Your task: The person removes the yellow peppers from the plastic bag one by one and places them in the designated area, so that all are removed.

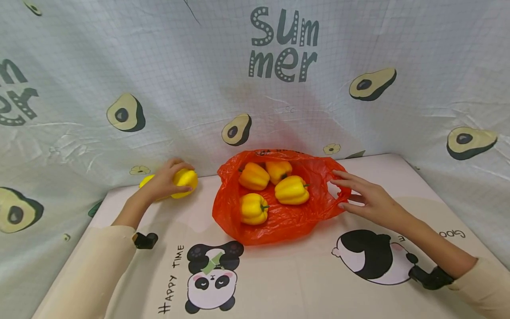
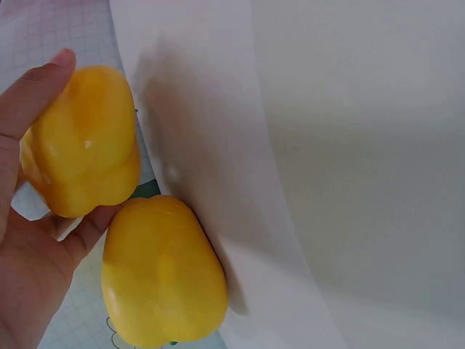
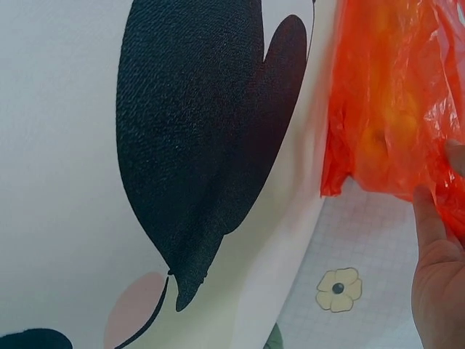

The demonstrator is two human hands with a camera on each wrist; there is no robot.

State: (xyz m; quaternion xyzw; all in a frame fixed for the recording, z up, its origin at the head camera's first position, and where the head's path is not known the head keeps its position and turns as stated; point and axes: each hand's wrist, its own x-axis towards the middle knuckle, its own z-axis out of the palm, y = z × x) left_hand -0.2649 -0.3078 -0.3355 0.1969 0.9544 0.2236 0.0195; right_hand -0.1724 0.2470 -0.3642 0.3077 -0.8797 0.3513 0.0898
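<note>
My left hand [image 1: 161, 184] grips a yellow bell pepper [image 1: 185, 183] at the left of the table, thumb and fingers on either side of it. In the left wrist view, a second yellow bell pepper [image 2: 166, 273] lies close beside the held one. A red plastic bag [image 1: 287, 227] lies in the middle with its mouth wide towards me. Inside sit several yellow and orange-yellow bell peppers [image 1: 292, 190], one with its green stem facing right. My right hand [image 1: 372, 199] holds the bag's right edge at the handle loop, thumb below and fingers above.
The table [image 1: 303, 283] has a pale cover with printed pandas [image 1: 212, 288]. Right behind the bag hangs a white curtain [image 1: 191, 66] printed with avocados, meeting the table's back edge.
</note>
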